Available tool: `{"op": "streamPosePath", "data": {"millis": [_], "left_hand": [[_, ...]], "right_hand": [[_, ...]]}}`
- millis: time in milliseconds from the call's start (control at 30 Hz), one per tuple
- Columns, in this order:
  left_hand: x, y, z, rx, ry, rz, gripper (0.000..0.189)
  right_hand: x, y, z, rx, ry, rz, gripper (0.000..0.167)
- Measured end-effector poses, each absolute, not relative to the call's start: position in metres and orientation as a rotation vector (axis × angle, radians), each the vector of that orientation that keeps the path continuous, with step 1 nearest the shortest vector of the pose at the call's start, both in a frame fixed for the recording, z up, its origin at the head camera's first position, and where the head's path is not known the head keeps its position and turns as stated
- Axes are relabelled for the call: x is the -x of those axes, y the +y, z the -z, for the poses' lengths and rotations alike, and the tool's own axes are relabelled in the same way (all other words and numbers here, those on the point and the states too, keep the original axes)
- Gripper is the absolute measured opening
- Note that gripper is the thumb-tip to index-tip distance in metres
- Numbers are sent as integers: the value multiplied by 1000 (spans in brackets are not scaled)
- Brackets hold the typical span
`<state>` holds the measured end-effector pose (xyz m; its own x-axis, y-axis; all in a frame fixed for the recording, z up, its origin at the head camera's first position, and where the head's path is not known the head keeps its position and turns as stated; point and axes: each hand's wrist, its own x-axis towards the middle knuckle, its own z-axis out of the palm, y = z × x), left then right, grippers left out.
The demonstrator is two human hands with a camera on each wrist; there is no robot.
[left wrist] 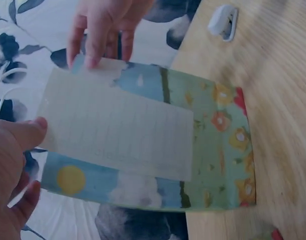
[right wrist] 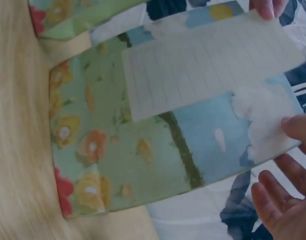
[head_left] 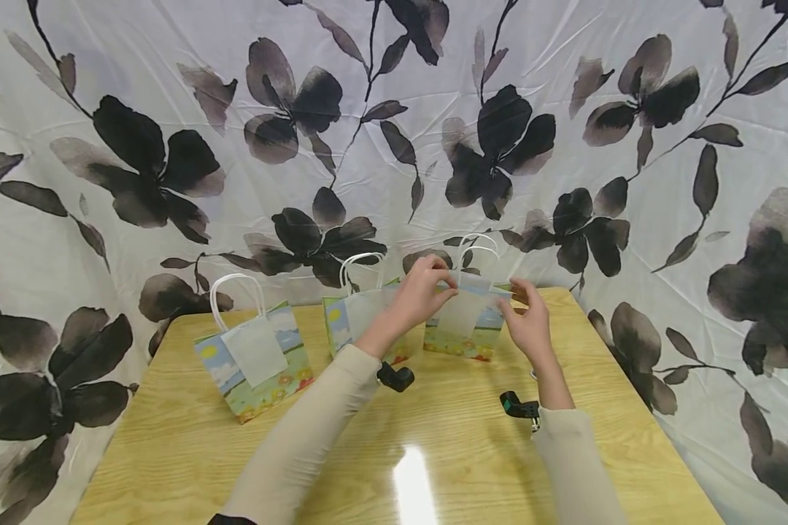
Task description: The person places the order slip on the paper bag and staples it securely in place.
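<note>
A paper gift bag [head_left: 462, 345] printed with sky, meadow and flowers stands upright at the table's right rear, its white handles up. A small lined sheet of paper [left wrist: 122, 125] lies slightly slanted against its front, near the top. My left hand [head_left: 425, 289] pinches the upper edge of this sheet at the bag's top left, thumb in front. At the bag's right upper edge, my right hand [head_left: 529, 322] holds the side, with its thumb [right wrist: 297, 129] on the printed front and its other fingers behind, partly hidden.
Two similar bags with pale sheets on their fronts stand to the left, a middle bag [head_left: 338, 321] partly behind my left arm and a far-left bag [head_left: 295, 357]. A white stapler [left wrist: 224, 22] lies near my right wrist. Floral cloth [head_left: 394, 146] hangs behind the wooden table [head_left: 473, 452].
</note>
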<state>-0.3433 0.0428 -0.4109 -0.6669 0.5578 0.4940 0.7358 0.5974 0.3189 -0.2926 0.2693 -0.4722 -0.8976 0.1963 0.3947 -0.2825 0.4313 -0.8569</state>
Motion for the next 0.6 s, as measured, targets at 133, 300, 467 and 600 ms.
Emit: {"op": "streamPosePath", "data": {"millis": [133, 300, 467, 600], "left_hand": [[353, 49, 407, 1000, -2545, 784, 8], [366, 51, 408, 942, -2645, 886, 9], [376, 50, 413, 936, -2690, 995, 8], [376, 52, 415, 949, -2709, 991, 8]], "right_hand": [[295, 268, 474, -40, -2182, -1511, 34], [298, 265, 475, -25, -2190, -1565, 24], [304, 262, 477, -24, -2194, -1595, 19], [294, 257, 464, -70, -2152, -1596, 17]]}}
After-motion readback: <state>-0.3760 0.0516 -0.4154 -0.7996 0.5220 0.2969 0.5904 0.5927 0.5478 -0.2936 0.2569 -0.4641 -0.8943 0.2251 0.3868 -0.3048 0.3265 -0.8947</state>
